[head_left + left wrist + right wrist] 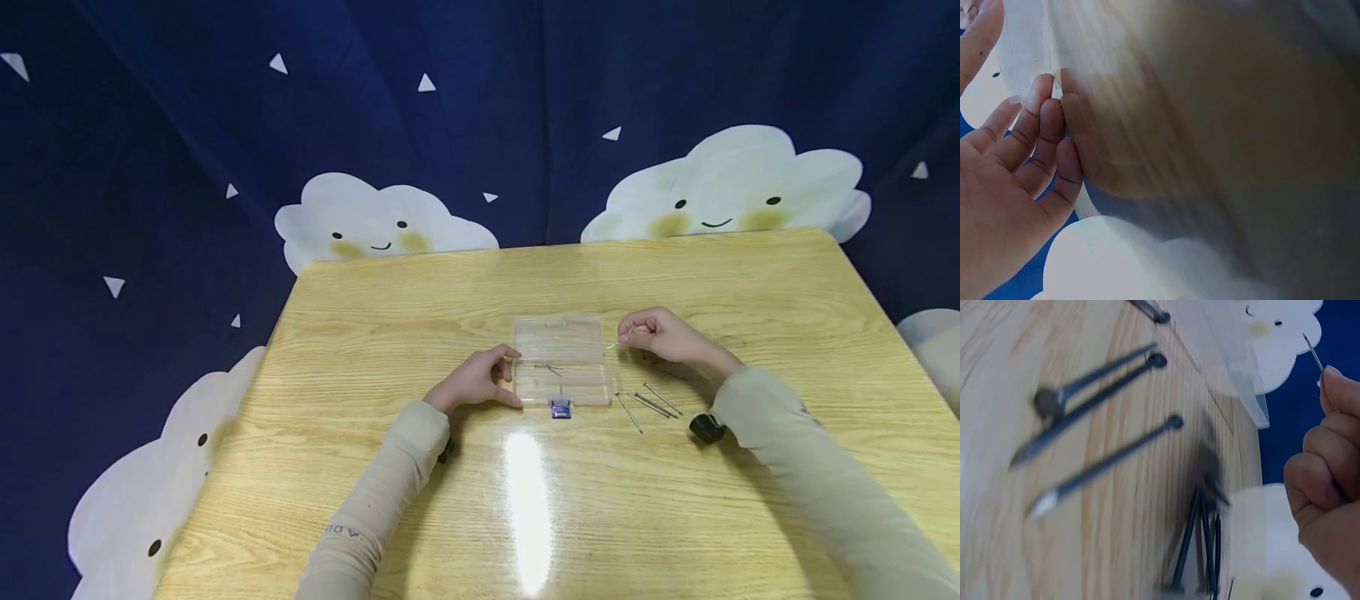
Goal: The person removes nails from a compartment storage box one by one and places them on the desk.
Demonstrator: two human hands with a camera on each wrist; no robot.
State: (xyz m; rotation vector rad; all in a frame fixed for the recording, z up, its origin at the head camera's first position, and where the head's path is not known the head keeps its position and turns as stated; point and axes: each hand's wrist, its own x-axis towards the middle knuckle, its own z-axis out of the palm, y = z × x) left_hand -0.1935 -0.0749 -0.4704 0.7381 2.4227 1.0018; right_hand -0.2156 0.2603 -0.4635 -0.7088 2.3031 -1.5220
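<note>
A clear plastic box (558, 335) with a blue latch (561, 409) lies with its lid folded back on the table. A few nails (553, 367) are inside its near half. My left hand (480, 377) holds the box at its left side, thumb at the near corner and fingers farther back. In the right wrist view, my right hand (1329, 456) pinches a thin nail (1313, 355) between thumb and forefinger, point outward. That hand is raised just right of the lid. Several loose nails (1110, 464) lie on the wood to the right of the box.
The wooden table (360, 325) has a bright glare streak in front of the box. Behind it hangs a dark blue curtain (525, 125) with smiling white clouds. A black device (707, 428) sits at the right wrist.
</note>
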